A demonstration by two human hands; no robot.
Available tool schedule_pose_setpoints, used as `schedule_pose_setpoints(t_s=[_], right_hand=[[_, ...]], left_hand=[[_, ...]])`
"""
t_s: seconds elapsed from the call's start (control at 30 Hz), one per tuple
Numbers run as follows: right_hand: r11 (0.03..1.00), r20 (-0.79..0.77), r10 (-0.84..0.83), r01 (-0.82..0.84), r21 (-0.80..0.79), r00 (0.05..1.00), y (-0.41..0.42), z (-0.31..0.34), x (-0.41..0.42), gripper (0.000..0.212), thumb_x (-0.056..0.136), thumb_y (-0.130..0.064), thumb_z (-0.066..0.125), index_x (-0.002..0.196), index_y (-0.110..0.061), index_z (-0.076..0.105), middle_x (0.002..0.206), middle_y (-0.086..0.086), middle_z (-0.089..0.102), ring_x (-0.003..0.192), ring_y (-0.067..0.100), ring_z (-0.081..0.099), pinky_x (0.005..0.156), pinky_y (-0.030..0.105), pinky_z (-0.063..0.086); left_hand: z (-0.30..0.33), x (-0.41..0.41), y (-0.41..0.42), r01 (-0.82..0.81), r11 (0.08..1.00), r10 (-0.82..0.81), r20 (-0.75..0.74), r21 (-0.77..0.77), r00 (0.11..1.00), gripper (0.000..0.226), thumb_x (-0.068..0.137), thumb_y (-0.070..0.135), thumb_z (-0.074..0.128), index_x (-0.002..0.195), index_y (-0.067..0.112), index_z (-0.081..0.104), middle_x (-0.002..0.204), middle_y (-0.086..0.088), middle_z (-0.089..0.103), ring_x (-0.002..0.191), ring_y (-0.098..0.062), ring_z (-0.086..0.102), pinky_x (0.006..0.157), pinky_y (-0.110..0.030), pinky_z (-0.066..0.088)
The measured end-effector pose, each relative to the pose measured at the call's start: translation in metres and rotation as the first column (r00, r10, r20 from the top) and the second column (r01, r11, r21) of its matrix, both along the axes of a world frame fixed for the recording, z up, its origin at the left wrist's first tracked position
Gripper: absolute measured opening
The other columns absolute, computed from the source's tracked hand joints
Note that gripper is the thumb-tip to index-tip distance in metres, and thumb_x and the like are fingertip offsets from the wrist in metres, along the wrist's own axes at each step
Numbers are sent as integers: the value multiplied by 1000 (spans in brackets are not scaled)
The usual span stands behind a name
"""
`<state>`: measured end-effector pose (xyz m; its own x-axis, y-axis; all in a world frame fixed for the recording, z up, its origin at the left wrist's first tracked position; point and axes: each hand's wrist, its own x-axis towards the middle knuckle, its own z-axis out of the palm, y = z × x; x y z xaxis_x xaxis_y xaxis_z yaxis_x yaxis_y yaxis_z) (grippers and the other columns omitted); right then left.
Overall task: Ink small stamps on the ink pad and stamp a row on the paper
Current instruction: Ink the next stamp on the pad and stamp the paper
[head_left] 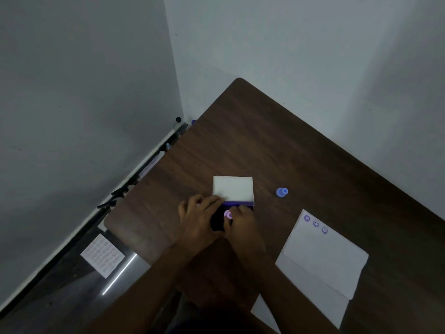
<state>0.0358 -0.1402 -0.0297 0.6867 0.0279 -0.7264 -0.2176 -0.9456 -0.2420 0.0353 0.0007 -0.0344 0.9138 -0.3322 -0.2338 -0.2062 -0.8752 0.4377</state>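
An ink pad point(218, 219) lies open on the dark wooden table point(277, 150), its white lid point(233, 188) raised behind the dark purple pad. My left hand point(198, 216) rests on the pad's left side and holds it. My right hand point(242, 219) grips a small pink stamp point(227, 214) and presses it onto the pad. A blue stamp point(281, 192) lies on the table to the right of the lid. White paper point(322, 256) lies at the right, with three purple smiley prints point(316, 223) in a row along its top edge.
A second white sheet point(265, 312) pokes out at the table's near edge. On the floor to the left lie a white dotted sheet point(103, 255) and dark tripod-like legs point(115, 194) along the wall. The table's far corner meets white walls.
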Motion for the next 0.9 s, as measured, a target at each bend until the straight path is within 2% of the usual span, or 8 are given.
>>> schedule_pose_setpoints(t_s=[0.07, 0.13, 0.23, 0.37, 0.53, 0.67, 0.9], right_hand=[[999, -28, -17, 16, -29, 999, 6, -3, -1, 58, 91, -26, 58, 141, -11, 33, 148, 16, 36, 132, 31, 38, 110, 39, 30], [999, 83, -19, 22, -43, 996, 9, -4, -7, 51, 91, -24, 55, 137, -9, 38, 144, 18, 39, 129, 30, 39, 108, 37, 31], [996, 66, 65, -61, -63, 996, 12, -8, -13, 61, 91, -27, 57, 144, -10, 29, 151, 16, 31, 137, 34, 31, 113, 43, 25], [998, 64, 42, -39, -48, 997, 12, -8, -10, 66, 90, -27, 59, 145, -10, 26, 153, 16, 26, 140, 34, 26, 114, 45, 23], [998, 145, 44, -37, -49, 989, 11, -6, -13, 59, 93, -25, 55, 143, -9, 30, 151, 17, 31, 139, 33, 28, 113, 42, 25], [998, 105, 33, -29, -48, 994, 14, -5, -10, 60, 92, -23, 58, 143, -9, 31, 151, 17, 31, 138, 33, 29, 114, 44, 26], [999, 75, -27, 30, -31, 997, 15, -5, -10, 66, 89, -23, 62, 144, -10, 28, 152, 16, 29, 138, 33, 29, 114, 43, 25]], left_hand=[[0, 0, 0, -13, 1000, 13, 1, -12, 1000, 78, 70, 61, 65, 139, 31, 46, 145, 11, 45, 132, -21, 33, 102, -40, 23], [1, 0, -1, -19, 1000, 19, 7, -15, 1000, 75, 72, 59, 65, 139, 31, 46, 145, 11, 46, 132, -22, 34, 101, -40, 24], [2, 0, -1, -25, 999, 25, 3, -35, 1000, 74, 72, 56, 67, 139, 30, 47, 144, 10, 47, 131, -23, 35, 101, -41, 24], [1, 0, -1, -28, 999, 28, -8, -26, 1000, 74, 74, 57, 65, 140, 31, 44, 145, 10, 45, 132, -23, 33, 102, -40, 23], [3, 0, 0, -32, 999, 31, -17, -31, 999, 74, 73, 58, 64, 139, 31, 45, 144, 12, 46, 130, -23, 34, 100, -39, 24], [2, 0, 0, -30, 999, 29, -28, -30, 999, 74, 74, 59, 63, 140, 32, 44, 145, 13, 45, 132, -22, 32, 104, -40, 24], [2, 0, 0, -22, 999, 21, -33, -36, 999, 75, 73, 55, 67, 140, 31, 44, 145, 11, 45, 130, -24, 33, 102, -39, 24]])
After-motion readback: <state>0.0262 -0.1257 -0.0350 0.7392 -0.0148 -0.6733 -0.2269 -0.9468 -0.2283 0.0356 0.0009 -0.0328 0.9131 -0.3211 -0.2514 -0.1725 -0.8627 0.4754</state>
